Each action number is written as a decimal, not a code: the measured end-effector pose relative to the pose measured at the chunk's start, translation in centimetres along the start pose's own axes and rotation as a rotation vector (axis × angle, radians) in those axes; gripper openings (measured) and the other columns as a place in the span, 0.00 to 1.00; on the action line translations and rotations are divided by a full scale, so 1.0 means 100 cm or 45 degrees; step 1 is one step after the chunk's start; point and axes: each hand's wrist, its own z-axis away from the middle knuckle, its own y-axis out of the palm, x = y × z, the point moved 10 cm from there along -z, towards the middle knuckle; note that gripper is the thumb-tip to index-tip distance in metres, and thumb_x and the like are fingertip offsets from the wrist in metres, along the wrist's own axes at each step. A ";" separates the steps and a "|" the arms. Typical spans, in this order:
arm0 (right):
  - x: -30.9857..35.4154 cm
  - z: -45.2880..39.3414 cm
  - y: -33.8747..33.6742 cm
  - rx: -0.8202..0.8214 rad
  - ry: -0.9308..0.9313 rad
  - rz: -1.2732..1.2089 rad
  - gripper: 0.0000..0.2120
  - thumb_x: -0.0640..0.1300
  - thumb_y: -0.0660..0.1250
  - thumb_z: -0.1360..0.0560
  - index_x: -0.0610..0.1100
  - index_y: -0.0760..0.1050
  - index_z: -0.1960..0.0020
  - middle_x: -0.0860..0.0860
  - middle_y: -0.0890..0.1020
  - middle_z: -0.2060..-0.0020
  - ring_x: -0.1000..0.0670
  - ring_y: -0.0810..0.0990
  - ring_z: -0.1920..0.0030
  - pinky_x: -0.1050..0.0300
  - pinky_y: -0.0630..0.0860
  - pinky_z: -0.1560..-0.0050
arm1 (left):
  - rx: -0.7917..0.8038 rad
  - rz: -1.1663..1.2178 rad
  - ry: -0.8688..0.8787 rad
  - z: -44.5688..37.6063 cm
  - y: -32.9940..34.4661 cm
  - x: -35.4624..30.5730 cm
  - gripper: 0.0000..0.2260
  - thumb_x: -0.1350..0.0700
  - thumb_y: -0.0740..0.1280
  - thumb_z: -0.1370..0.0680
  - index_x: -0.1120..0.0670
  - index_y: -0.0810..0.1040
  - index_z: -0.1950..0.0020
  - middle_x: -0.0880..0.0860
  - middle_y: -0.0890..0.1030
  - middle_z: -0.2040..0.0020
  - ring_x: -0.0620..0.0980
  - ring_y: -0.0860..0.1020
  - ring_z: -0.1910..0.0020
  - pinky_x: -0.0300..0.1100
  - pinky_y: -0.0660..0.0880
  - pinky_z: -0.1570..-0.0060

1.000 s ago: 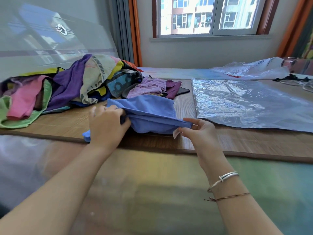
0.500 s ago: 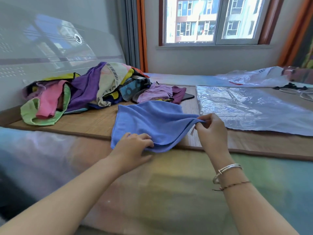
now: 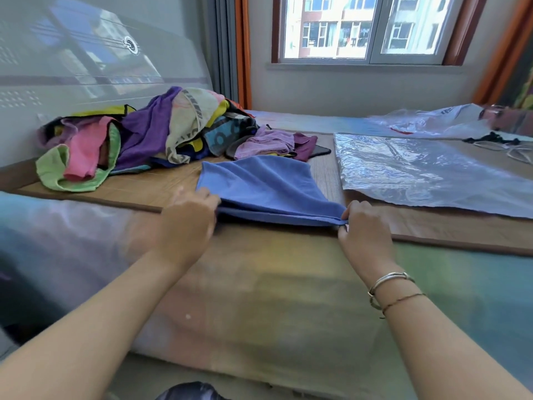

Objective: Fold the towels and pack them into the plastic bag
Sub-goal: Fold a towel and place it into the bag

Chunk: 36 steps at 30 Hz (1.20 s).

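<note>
Nearest the camera, the left hand (image 3: 189, 219) grips the near left corner of the blue towel (image 3: 259, 187), fingers curled onto the doubled edge; the hand is motion-blurred, so finger detail is uncertain. The right hand (image 3: 362, 223) pinches the near right corner between thumb and fingers. The towel lies on the woven mat (image 3: 432, 229) with 2 layers visible along its near edge, which sits at the mat's front border. Judged risk 1: uneven tension between the 2 hands could skew the layers, so the corners fail to align. Judged risk 2: a loose pinch could release 1 layer and open the fold. Judged risk 3: pulling further toward the body could drag the towel off the mat. Just right of the towel, the plastic bag (image 3: 427, 171) lies flat on the mat, with its opening not discernible; locating it appears necessary before packing. Behind the towel, the pile of unfolded towels (image 3: 150, 137) touches or nearly touches its far edge, limiting room to spread. Farther right lie a second crumpled bag (image 3: 432, 121) and dark cables (image 3: 496, 140).
</note>
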 end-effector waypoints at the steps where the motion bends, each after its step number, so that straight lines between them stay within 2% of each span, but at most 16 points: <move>1: 0.002 0.000 -0.001 -0.002 -0.010 0.027 0.08 0.37 0.67 0.28 0.39 0.74 0.50 0.41 0.76 0.52 0.38 0.75 0.48 0.50 0.68 0.53 | -0.118 0.072 -0.044 -0.003 -0.017 0.008 0.04 0.63 0.69 0.29 0.57 0.79 0.55 0.55 0.78 0.59 0.60 0.75 0.60 0.50 0.71 0.56; 3: 0.006 -0.002 -0.010 -0.049 -0.018 0.002 0.08 0.38 0.69 0.29 0.38 0.75 0.50 0.41 0.76 0.51 0.39 0.74 0.47 0.49 0.69 0.51 | -0.243 0.136 -0.066 -0.009 -0.036 0.019 0.07 0.66 0.66 0.28 0.58 0.80 0.53 0.56 0.78 0.56 0.61 0.75 0.58 0.52 0.71 0.51; 6: 0.015 -0.010 -0.036 -0.179 0.016 -0.245 0.06 0.34 0.68 0.31 0.39 0.76 0.54 0.40 0.75 0.51 0.38 0.74 0.49 0.47 0.72 0.49 | -0.113 0.020 -0.074 -0.003 -0.021 0.035 0.09 0.70 0.69 0.33 0.61 0.81 0.56 0.57 0.77 0.58 0.61 0.74 0.62 0.50 0.71 0.57; 9: 0.023 -0.013 -0.048 -0.131 0.053 -0.482 0.06 0.34 0.66 0.29 0.43 0.72 0.56 0.43 0.78 0.53 0.39 0.77 0.52 0.48 0.73 0.52 | -0.077 0.009 -0.109 0.003 -0.028 0.051 0.03 0.66 0.69 0.31 0.62 0.81 0.60 0.59 0.77 0.63 0.62 0.74 0.67 0.49 0.71 0.62; 10: 0.023 -0.015 -0.053 -0.107 0.088 -0.516 0.06 0.35 0.65 0.28 0.45 0.71 0.56 0.44 0.80 0.54 0.39 0.78 0.53 0.48 0.73 0.54 | -0.095 0.045 -0.134 -0.003 -0.038 0.057 0.06 0.65 0.65 0.31 0.63 0.82 0.61 0.60 0.78 0.64 0.62 0.75 0.67 0.50 0.72 0.62; 12: 0.026 -0.022 -0.077 -0.124 0.130 -0.648 0.07 0.34 0.62 0.28 0.44 0.69 0.55 0.46 0.80 0.56 0.41 0.80 0.60 0.52 0.75 0.60 | -0.168 0.119 -0.130 -0.025 -0.067 0.065 0.13 0.64 0.60 0.35 0.63 0.83 0.59 0.61 0.80 0.64 0.63 0.78 0.66 0.54 0.76 0.60; 14: 0.035 -0.037 -0.114 -0.208 0.153 -0.936 0.07 0.30 0.59 0.27 0.41 0.68 0.53 0.47 0.79 0.61 0.48 0.81 0.69 0.61 0.75 0.71 | -0.312 0.210 -0.160 -0.052 -0.111 0.076 0.14 0.62 0.60 0.34 0.62 0.84 0.56 0.63 0.82 0.62 0.64 0.79 0.62 0.56 0.76 0.57; 15: 0.041 -0.044 -0.133 -0.233 0.166 -1.100 0.07 0.29 0.58 0.26 0.39 0.67 0.52 0.48 0.78 0.64 0.50 0.81 0.73 0.62 0.75 0.75 | -0.393 0.227 -0.192 -0.063 -0.133 0.083 0.14 0.62 0.61 0.33 0.60 0.84 0.55 0.62 0.82 0.61 0.64 0.79 0.60 0.55 0.75 0.55; 18: 0.059 -0.074 -0.181 -0.304 0.152 -1.431 0.08 0.31 0.57 0.23 0.41 0.63 0.48 0.43 0.79 0.66 0.47 0.81 0.75 0.56 0.77 0.76 | -0.656 0.267 -0.313 -0.087 -0.200 0.100 0.10 0.63 0.66 0.29 0.55 0.84 0.52 0.58 0.83 0.56 0.64 0.76 0.54 0.53 0.72 0.51; 21: 0.069 -0.104 -0.203 -0.368 0.111 -1.371 0.06 0.35 0.59 0.22 0.43 0.62 0.49 0.39 0.78 0.62 0.49 0.78 0.78 0.56 0.76 0.76 | -0.681 0.291 -0.381 -0.107 -0.223 0.107 0.08 0.63 0.65 0.26 0.55 0.81 0.51 0.56 0.81 0.53 0.63 0.71 0.49 0.52 0.66 0.51; 25: 0.071 -0.151 -0.183 -0.199 0.225 -1.274 0.07 0.34 0.59 0.23 0.37 0.69 0.45 0.40 0.79 0.66 0.52 0.77 0.81 0.60 0.75 0.79 | -0.563 0.214 -0.309 -0.136 -0.205 0.115 0.08 0.65 0.63 0.26 0.55 0.71 0.50 0.56 0.79 0.57 0.62 0.72 0.55 0.50 0.67 0.58; 28: 0.071 -0.173 -0.140 0.111 0.368 -1.221 0.08 0.31 0.58 0.23 0.34 0.70 0.45 0.35 0.81 0.63 0.48 0.80 0.77 0.58 0.78 0.77 | -0.239 0.170 -0.415 -0.153 -0.150 0.133 0.07 0.59 0.62 0.23 0.54 0.72 0.46 0.55 0.77 0.49 0.62 0.76 0.51 0.50 0.70 0.56; 30: 0.074 -0.178 -0.103 0.339 0.436 -1.161 0.07 0.29 0.55 0.22 0.33 0.66 0.45 0.36 0.81 0.69 0.47 0.80 0.79 0.57 0.79 0.77 | -0.055 0.101 -0.457 -0.158 -0.110 0.141 0.03 0.56 0.63 0.23 0.53 0.74 0.56 0.56 0.77 0.52 0.62 0.77 0.53 0.48 0.70 0.58; 31: 0.074 -0.180 -0.087 0.412 0.456 -1.128 0.07 0.28 0.54 0.22 0.32 0.65 0.46 0.37 0.81 0.73 0.47 0.80 0.79 0.57 0.78 0.78 | 0.019 0.105 -0.474 -0.159 -0.090 0.144 0.06 0.56 0.63 0.23 0.53 0.74 0.60 0.55 0.78 0.56 0.60 0.77 0.57 0.46 0.70 0.59; 34: 0.064 -0.193 -0.039 0.550 0.511 -1.071 0.07 0.28 0.51 0.22 0.30 0.66 0.56 0.39 0.79 0.78 0.45 0.80 0.79 0.55 0.78 0.77 | 0.224 0.391 -0.569 -0.164 -0.021 0.152 0.08 0.61 0.62 0.23 0.57 0.77 0.61 0.56 0.83 0.65 0.53 0.82 0.70 0.44 0.76 0.63; 36: 0.053 -0.211 -0.010 0.548 0.570 -1.094 0.05 0.28 0.53 0.22 0.32 0.66 0.55 0.35 0.81 0.71 0.40 0.82 0.74 0.51 0.81 0.72 | 0.323 0.654 -0.697 -0.170 0.022 0.156 0.08 0.64 0.61 0.21 0.61 0.78 0.57 0.61 0.84 0.61 0.53 0.83 0.72 0.42 0.75 0.71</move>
